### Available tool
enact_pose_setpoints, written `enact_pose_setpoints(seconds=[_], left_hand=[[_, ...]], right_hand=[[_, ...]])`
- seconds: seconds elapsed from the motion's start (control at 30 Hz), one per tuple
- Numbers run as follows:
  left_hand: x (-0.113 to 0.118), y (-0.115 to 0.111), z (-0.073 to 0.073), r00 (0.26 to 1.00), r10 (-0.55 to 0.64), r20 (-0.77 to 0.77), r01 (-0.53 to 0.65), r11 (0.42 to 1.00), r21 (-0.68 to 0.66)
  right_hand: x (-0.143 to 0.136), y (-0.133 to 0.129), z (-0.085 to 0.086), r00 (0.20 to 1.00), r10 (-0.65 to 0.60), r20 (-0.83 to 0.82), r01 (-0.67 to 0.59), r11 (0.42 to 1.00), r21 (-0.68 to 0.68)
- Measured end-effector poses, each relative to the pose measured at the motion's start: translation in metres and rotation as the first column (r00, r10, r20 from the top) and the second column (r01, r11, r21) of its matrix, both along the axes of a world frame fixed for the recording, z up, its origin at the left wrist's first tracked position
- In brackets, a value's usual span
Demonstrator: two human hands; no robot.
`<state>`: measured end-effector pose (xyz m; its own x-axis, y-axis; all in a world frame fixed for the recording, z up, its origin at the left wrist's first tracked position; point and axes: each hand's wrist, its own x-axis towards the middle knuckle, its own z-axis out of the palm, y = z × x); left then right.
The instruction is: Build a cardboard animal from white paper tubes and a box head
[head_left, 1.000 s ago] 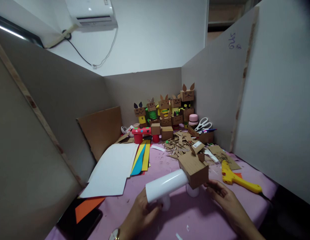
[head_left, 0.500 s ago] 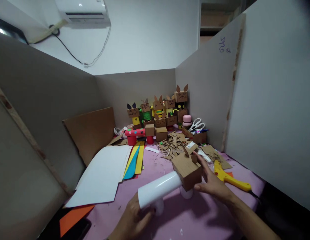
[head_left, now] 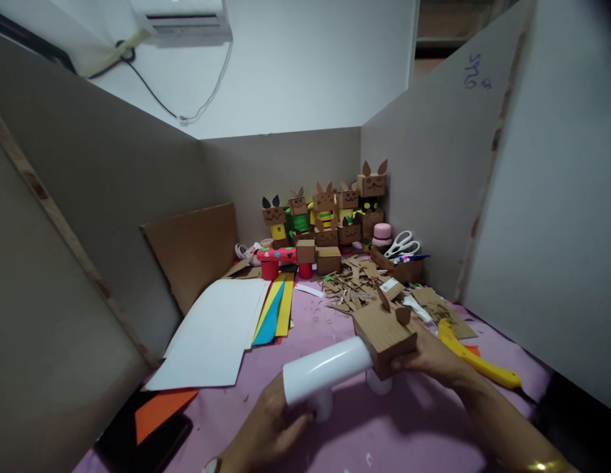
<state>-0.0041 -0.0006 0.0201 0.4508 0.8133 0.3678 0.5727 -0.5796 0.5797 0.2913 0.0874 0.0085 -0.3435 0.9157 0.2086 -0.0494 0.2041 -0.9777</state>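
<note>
A white paper tube (head_left: pixel 328 370) lies tilted in front of me, its far end meeting a small brown cardboard box (head_left: pixel 384 332) with two ear-shaped pieces on top. Short white round pieces show beneath the tube and the box. My left hand (head_left: pixel 273 417) is closed around the tube's near end, thumb low by the white piece underneath. At the box's right side, my right hand (head_left: pixel 428 355) grips it with the thumb at the front lower corner; the other fingers are mostly hidden behind the box.
Right of my hand lies a yellow glue gun (head_left: pixel 477 361). Cardboard scraps (head_left: pixel 352 282) spread behind the box, with white scissors (head_left: pixel 404 244) beyond. White sheets (head_left: pixel 211 335) and coloured paper strips (head_left: pixel 280 309) lie left. Cardboard figures (head_left: pixel 324 200) stand at the back, near a red spotted tube (head_left: pixel 276 255).
My right hand has closed from loosely beside the box to gripping its right side. The camera view has shifted a little, so the scene sits further right.
</note>
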Motion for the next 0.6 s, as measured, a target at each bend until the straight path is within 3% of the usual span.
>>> enact_pose_setpoints(seconds=[0.17, 0.33, 0.43, 0.6], left_hand=[[0.000, -0.004, 0.000, 1.000, -0.020, 0.015, 0.020, 0.999, -0.028], [-0.019, -0.007, -0.011, 0.999, 0.024, -0.034, -0.021, 0.998, 0.067], [-0.035, -0.011, -0.025, 0.992, 0.107, -0.066, -0.098, 0.986, 0.131], [-0.052, -0.021, -0.038, 0.963, 0.267, 0.020, -0.267, 0.952, 0.147]], right_hand=[[0.000, -0.004, 0.001, 1.000, -0.017, 0.007, 0.017, 0.999, -0.036], [0.003, -0.002, -0.001, 0.997, -0.039, 0.063, 0.040, 0.999, -0.007], [0.004, -0.002, -0.001, 0.992, -0.082, 0.095, 0.081, 0.997, 0.018], [0.005, -0.006, 0.002, 0.991, -0.080, 0.106, 0.080, 0.997, -0.004]])
